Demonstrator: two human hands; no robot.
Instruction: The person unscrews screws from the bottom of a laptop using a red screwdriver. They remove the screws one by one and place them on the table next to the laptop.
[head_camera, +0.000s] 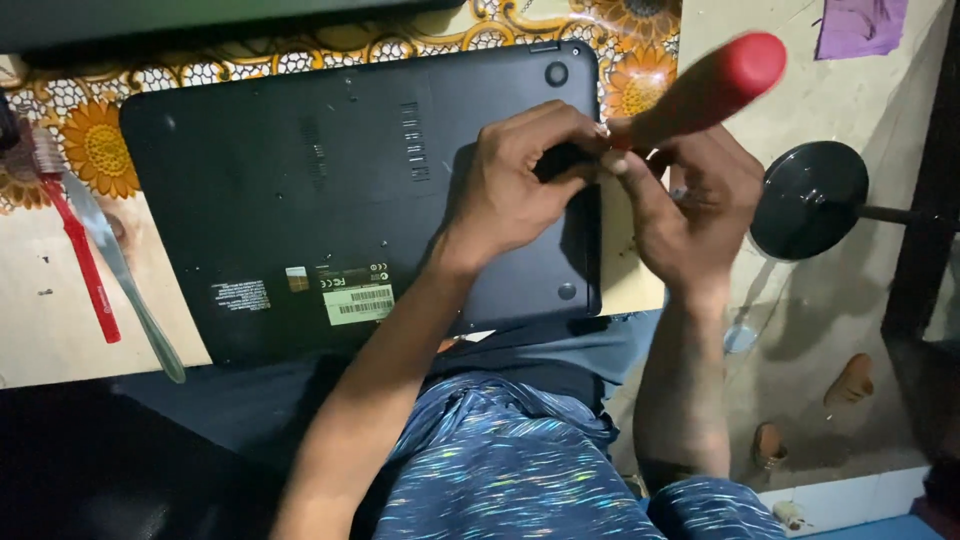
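Head view showed the left hand (520, 175) pinched narrow on the right edge of the black laptop (300, 180), which lay underside up on a flower-patterned table (100, 150). Beside it, the right hand (690, 205) gripped a red-handled screwdriver (715, 85), tip hidden at that edge. Judging by this, a base screw was being worked; steady downward pressure seemed needed. No containers showed; a toothbrush (85, 255) and metal tweezers (125, 285) lay left.

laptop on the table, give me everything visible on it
The black laptop lies closed and upside down on the floral table cover, its matte plastic-looking base facing up. Vent slots, round rubber feet at the corners and a few labels show. The left hand rests on its right edge; the right hand holds a red-handled screwdriver there. The tip is hidden.
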